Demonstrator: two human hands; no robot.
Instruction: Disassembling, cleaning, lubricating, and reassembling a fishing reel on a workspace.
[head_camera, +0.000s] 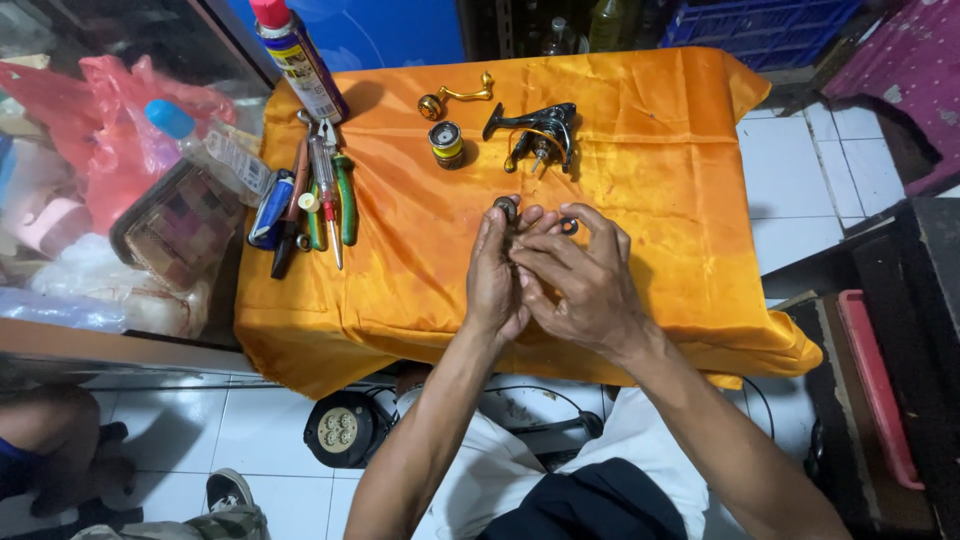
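the person sits at a small table draped in an orange cloth (620, 260), and both hands meet over the middle of it, a little toward the near edge. the left hand (495, 275) is curled shut on a small dark round part (506, 208) that shows just above its fingertips, pinched so that the piece stands clear of the cloth, where it can be turned and looked at. the right hand (580, 280) lies against the left, its fingers bent inward over the same spot; it seems to steady or work the part, but the left hand hides its fingertips, so whether it grips anything cannot be told. a small dark ring (569, 226) lies on the cloth just beside the right hand's fingers, close enough to pick up without reaching.

the other pieces sit toward the far edge, apart from the hands and from each other, apparently laid out so that nothing gets mixed: a black fishing reel body (535, 132), a gold and black spool (446, 144) to its left, and a gold crank handle (455, 98) nearer the far edge. along the left edge lie the tools in a close row: green-handled pliers (343, 195), a screwdriver (325, 185) and a blue tube (270, 208), all with handles toward the person. a spray can (297, 60) with a red cap leans at the far left corner.
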